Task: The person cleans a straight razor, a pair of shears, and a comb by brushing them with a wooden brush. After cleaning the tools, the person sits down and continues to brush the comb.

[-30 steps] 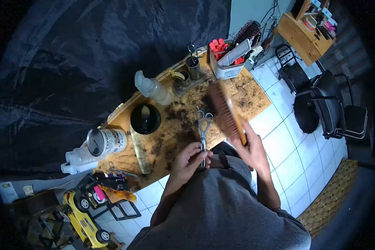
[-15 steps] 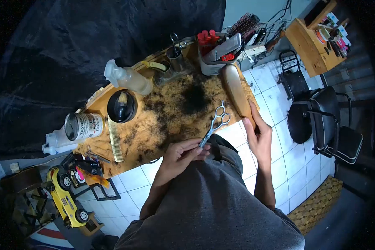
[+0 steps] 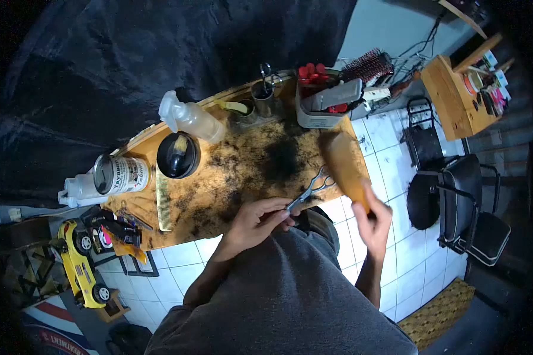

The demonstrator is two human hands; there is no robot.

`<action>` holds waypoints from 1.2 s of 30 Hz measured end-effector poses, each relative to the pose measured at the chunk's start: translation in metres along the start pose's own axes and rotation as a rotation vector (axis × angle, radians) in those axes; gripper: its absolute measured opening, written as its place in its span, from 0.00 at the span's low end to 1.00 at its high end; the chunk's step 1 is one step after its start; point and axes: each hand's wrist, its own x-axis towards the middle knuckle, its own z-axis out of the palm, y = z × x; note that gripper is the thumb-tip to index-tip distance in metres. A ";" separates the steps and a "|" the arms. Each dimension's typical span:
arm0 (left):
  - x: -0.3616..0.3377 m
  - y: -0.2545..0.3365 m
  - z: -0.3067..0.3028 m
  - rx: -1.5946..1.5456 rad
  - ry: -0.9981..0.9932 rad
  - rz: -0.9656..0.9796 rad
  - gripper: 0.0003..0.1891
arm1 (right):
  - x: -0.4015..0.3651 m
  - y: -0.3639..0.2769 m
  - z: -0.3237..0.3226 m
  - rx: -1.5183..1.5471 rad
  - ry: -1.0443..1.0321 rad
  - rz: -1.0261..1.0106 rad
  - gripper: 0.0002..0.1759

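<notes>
My left hand (image 3: 257, 223) is closed around the blade end of silvery hair scissors (image 3: 308, 195), whose finger rings point away from me toward the right. In my right hand (image 3: 373, 222) is the handle end of a long wooden-backed brush (image 3: 347, 165), smeared by motion. The brush is tilted over the right end of the wooden table (image 3: 213, 207), close to the scissors' rings. Dark hair clippings (image 3: 281, 155) cover much of the tabletop. A pale comb (image 3: 163, 204) lies on the left part of it.
A black bowl (image 3: 177, 155) with a shaving brush, a spray bottle (image 3: 192, 118) and a labelled tub (image 3: 121, 174) stand left. At the back are metal cups (image 3: 263, 97) and a tool bin (image 3: 320, 120). Black chairs (image 3: 462, 189) stand right; a yellow toy car (image 3: 80, 263) is at left.
My right hand has swung the brush, which now blurs and sits lower beside the scissors. The scissors have tilted further right in my left hand. The whole view has shifted slightly.
</notes>
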 end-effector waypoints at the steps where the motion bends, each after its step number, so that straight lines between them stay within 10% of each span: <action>1: 0.003 0.001 -0.003 -0.003 0.006 0.003 0.11 | 0.001 -0.004 -0.001 0.042 -0.154 -0.113 0.20; 5: 0.010 0.001 -0.010 0.150 0.030 0.020 0.09 | -0.002 -0.025 0.028 -0.082 -0.438 -0.110 0.22; 13: -0.001 0.006 -0.020 0.038 0.192 0.066 0.10 | 0.016 -0.005 0.004 -0.093 0.197 0.142 0.20; 18: -0.001 0.017 -0.028 0.035 0.084 0.161 0.09 | 0.002 -0.004 0.007 0.289 -0.105 0.236 0.34; 25: 0.005 -0.003 -0.019 -0.286 0.291 0.182 0.11 | 0.001 -0.013 0.040 0.257 -0.595 0.115 0.23; 36: 0.013 0.013 -0.020 -0.165 0.549 0.041 0.16 | 0.001 -0.019 0.053 0.597 -0.522 0.410 0.20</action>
